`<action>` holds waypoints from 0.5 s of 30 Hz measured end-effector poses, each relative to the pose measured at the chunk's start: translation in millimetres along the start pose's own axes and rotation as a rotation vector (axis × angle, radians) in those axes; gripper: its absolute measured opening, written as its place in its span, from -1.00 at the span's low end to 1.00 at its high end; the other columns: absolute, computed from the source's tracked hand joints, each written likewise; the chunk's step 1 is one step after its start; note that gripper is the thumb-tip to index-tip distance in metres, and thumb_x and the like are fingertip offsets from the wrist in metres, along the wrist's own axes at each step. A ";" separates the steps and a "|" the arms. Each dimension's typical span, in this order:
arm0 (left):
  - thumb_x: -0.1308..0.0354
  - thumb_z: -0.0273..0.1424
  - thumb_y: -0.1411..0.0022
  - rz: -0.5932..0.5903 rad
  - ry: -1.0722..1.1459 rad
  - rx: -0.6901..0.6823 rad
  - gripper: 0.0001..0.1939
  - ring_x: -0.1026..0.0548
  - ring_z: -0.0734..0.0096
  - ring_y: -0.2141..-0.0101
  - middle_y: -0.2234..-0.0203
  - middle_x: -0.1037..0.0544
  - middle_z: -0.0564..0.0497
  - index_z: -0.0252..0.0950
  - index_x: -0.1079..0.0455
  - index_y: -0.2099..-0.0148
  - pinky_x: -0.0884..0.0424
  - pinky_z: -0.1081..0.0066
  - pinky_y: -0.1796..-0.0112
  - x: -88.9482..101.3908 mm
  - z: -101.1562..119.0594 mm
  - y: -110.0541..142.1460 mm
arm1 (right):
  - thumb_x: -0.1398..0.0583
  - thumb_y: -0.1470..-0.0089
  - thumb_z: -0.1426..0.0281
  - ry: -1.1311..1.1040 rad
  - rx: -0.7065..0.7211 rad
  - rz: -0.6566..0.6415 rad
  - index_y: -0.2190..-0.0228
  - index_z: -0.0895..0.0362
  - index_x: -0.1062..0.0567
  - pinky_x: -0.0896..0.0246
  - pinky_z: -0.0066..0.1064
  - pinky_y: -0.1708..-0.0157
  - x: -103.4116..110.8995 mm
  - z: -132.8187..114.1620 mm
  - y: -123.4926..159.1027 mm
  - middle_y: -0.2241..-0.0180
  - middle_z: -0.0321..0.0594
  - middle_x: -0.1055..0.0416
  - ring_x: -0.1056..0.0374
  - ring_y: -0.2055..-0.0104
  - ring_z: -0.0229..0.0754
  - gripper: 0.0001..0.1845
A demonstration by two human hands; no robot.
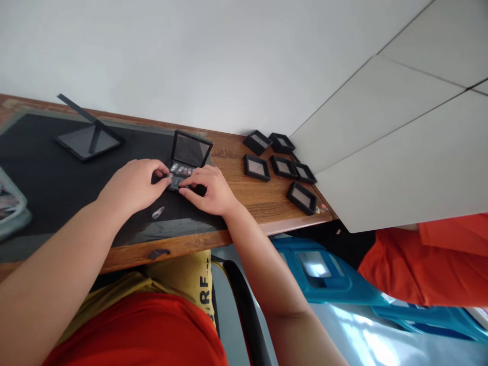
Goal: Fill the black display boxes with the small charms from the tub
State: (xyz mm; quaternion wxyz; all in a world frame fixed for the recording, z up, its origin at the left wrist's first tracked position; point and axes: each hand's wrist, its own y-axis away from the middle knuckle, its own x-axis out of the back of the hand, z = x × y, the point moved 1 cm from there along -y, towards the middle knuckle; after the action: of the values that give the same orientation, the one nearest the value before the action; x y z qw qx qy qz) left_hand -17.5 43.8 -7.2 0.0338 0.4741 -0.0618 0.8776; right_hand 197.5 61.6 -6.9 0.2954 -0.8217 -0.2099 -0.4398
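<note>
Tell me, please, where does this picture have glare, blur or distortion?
Head view: strong glare on the floor near the blue stool; soft, fairly even light on the wall; apparent wide-angle stretching of the near forearms; the small pieces in the open case look soft, their fine detail unreadable.

Place: small workroom, exact type unclear
Worktop: wooden table [224,147] against a white wall [152,56], dark mat [114,188] at left
Stock: several small black boxes [256,167] at right
Seating: blue plastic stools [328,284]
</note>
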 end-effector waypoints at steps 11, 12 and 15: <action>-0.12 -0.15 -0.33 0.152 0.120 0.030 -0.55 -0.58 0.00 0.03 0.00 -0.63 -0.17 -0.23 -0.42 -0.17 -0.51 0.07 0.03 6.6 13.6 8.7 | -0.25 -0.29 0.30 -0.004 -0.018 0.013 0.20 0.06 -0.71 -0.15 -0.21 0.01 3.6 -2.0 2.6 0.24 -0.23 -0.64 -0.42 0.16 -0.13 -0.79; -0.12 -0.16 -0.34 0.181 0.138 0.018 -0.56 -0.58 0.03 0.04 0.00 -0.62 -0.15 -0.22 -0.42 -0.17 -0.51 0.08 0.03 9.9 17.4 12.4 | -0.25 -0.28 0.30 -0.007 -0.022 0.031 0.21 0.06 -0.71 -0.14 -0.22 0.02 5.2 -0.9 3.6 0.26 -0.24 -0.63 -0.42 0.17 -0.13 -0.79; -0.16 -0.16 -0.35 0.295 0.186 -0.037 -0.49 -0.56 0.12 0.06 -0.02 -0.60 -0.13 -0.22 -0.33 -0.27 -0.52 0.13 0.04 27.6 24.2 31.8 | -0.29 -0.23 0.33 0.000 -0.067 0.107 0.31 0.07 -0.66 -0.14 -0.24 0.05 11.5 4.4 6.5 0.35 -0.26 -0.58 -0.42 0.21 -0.14 -0.86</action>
State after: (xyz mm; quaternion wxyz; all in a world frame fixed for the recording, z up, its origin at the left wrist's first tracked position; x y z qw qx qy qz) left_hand -16.4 9.0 26.6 -0.0810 0.3758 -0.1433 0.9119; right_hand 210.1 60.8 -1.1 0.2908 -0.8413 -0.1507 -0.4301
